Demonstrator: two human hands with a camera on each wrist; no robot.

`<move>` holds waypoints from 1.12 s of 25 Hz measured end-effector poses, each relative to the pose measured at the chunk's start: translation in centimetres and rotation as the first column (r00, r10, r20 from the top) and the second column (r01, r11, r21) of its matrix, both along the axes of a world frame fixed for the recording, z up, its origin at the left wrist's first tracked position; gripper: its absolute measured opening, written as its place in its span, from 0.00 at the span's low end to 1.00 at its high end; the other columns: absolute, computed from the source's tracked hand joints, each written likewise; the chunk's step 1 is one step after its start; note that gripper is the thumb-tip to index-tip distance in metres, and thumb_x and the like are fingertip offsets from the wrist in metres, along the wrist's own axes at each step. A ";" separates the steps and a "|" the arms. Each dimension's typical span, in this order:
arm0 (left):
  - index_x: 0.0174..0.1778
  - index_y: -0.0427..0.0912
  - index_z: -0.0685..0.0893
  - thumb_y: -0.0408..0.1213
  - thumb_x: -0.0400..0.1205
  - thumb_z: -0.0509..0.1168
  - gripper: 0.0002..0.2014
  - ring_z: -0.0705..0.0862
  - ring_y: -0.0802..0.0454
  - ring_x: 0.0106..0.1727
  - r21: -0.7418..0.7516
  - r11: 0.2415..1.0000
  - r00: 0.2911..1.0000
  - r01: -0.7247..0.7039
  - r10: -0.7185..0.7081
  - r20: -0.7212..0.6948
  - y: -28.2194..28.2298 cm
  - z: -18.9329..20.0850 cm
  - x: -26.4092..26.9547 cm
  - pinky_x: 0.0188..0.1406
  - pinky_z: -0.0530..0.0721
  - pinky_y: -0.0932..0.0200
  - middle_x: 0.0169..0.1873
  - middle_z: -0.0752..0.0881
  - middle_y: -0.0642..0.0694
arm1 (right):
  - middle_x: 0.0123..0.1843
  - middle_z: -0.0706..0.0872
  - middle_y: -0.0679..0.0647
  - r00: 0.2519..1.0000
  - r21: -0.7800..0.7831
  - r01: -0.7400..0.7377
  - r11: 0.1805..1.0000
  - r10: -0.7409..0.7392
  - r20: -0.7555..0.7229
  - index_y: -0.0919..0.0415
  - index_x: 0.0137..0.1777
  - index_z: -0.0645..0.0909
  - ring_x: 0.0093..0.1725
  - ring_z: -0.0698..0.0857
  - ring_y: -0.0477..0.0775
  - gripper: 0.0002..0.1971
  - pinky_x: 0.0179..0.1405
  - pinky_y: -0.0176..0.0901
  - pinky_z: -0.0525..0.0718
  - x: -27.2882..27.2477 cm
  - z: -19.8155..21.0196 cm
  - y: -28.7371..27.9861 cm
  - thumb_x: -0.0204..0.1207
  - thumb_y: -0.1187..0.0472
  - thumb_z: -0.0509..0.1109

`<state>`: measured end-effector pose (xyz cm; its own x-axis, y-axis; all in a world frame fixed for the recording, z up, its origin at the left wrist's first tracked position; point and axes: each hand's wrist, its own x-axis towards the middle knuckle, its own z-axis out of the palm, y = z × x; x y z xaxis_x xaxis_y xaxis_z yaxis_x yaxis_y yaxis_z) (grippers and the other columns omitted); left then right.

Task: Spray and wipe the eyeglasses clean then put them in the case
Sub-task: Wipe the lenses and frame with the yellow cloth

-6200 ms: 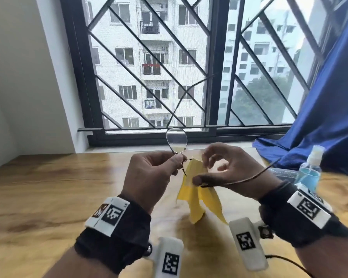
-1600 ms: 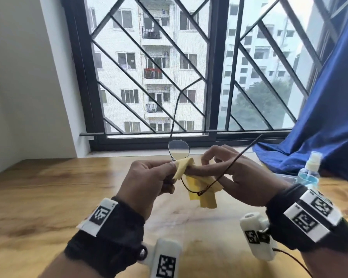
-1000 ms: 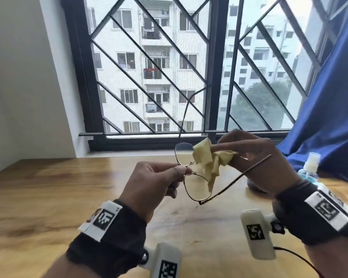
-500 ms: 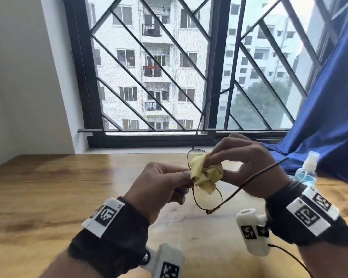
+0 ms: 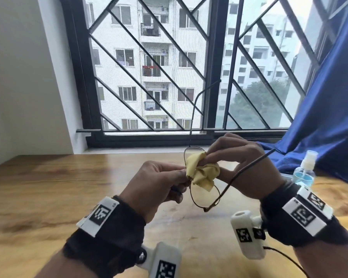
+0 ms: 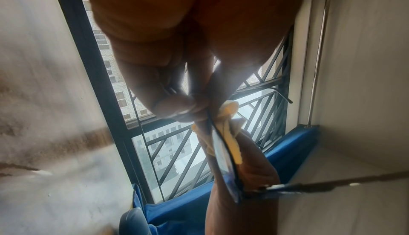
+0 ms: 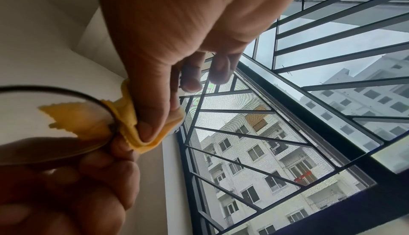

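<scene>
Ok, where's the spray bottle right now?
In the head view the spray bottle stands on the table at far right, beside the blue curtain, just beyond the right hand.

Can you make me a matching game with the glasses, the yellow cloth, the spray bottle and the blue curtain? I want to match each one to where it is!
Things:
1. eyeglasses
2. yellow cloth
3. spray bottle
4. blue curtain

Places:
A. standing on the wooden table, far right
B. pinched by the right hand against a lens
C. hanging beside the window, bunched on the table
D. held at the frame by the left hand

Pairs: 1-D, 2-B, 3-A, 4-C
</scene>
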<state>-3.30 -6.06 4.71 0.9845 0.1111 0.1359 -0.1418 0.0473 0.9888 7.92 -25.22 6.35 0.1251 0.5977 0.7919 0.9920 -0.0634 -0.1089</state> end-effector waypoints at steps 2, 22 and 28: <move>0.46 0.20 0.89 0.24 0.81 0.67 0.09 0.74 0.51 0.27 -0.008 1.000 1.000 0.005 -0.005 -0.006 0.1 -0.1 0.1 0.23 0.76 0.61 0.23 0.79 0.43 | 0.45 0.89 0.46 1.000 -0.041 0.000 0.999 0.001 0.013 0.48 0.53 0.93 0.45 0.84 0.56 0.09 0.45 0.44 0.83 0.1 -0.2 0.0 0.73 0.54 0.79; 0.37 0.50 0.96 0.40 0.70 0.82 0.03 0.89 0.60 0.33 0.210 0.684 0.649 -0.699 0.483 0.588 3.8 3.2 -1.3 0.37 0.87 0.63 0.33 0.92 0.56 | 0.31 0.81 0.58 0.461 0.461 -0.010 0.887 0.413 -0.785 0.62 0.36 0.89 0.26 0.74 0.52 0.23 0.23 0.37 0.67 0.6 1.0 -1.2 0.62 0.39 0.84; 0.36 0.42 0.95 0.32 0.70 0.82 0.04 0.89 0.56 0.33 0.300 0.594 0.570 -0.746 0.337 0.749 2.8 2.2 -0.9 0.35 0.90 0.63 0.31 0.89 0.54 | 0.28 0.85 0.55 0.596 0.229 -0.245 0.942 0.333 -0.730 0.62 0.40 0.93 0.25 0.72 0.51 0.12 0.23 0.37 0.70 -1.4 0.7 -0.2 0.67 0.53 0.85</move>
<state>-4.16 -3.27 6.94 0.4311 0.2990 0.8513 -0.4563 -0.7417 0.4916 6.51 -25.42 7.08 0.5332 0.6384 0.5551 0.5238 0.2661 -0.8092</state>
